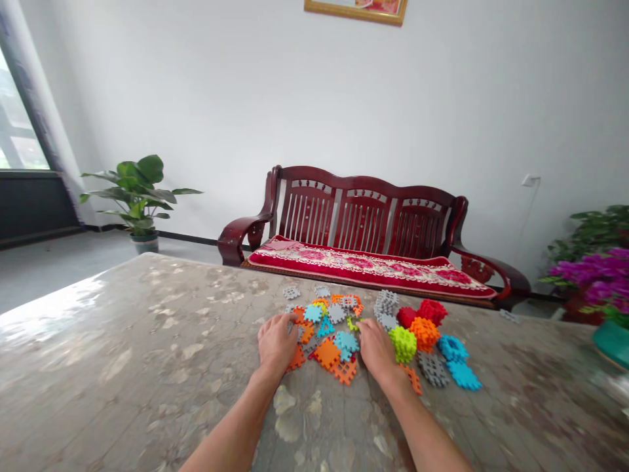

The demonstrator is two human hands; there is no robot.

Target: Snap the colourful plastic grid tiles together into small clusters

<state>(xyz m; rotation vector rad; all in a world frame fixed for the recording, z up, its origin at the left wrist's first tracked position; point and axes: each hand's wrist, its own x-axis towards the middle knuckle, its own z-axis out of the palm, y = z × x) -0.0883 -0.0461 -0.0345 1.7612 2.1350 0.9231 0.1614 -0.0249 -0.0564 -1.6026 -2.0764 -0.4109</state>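
A pile of flat, notched interlocking plastic tiles lies in front of me, with an orange tile (327, 353), a light blue tile (346, 344), a grey tile (337, 313) and a blue triangular tile (325, 326) among them. My left hand (278, 341) rests at the pile's left edge, its fingers lying over orange and grey tiles; nothing gripped shows. On the other side, my right hand (377, 345) has its fingertips closed on a small yellow-green tile (352, 324). The undersides of both hands are hidden.
Right of my right hand stand colour groups: grey tiles (386, 303), red tiles (428, 313), orange tiles (424, 334), green tiles (403, 344), blue tiles (463, 373). The patterned tablecloth (147, 367) covers the table. Beyond is a wooden bench (363, 190); purple flowers (594, 278) stand right.
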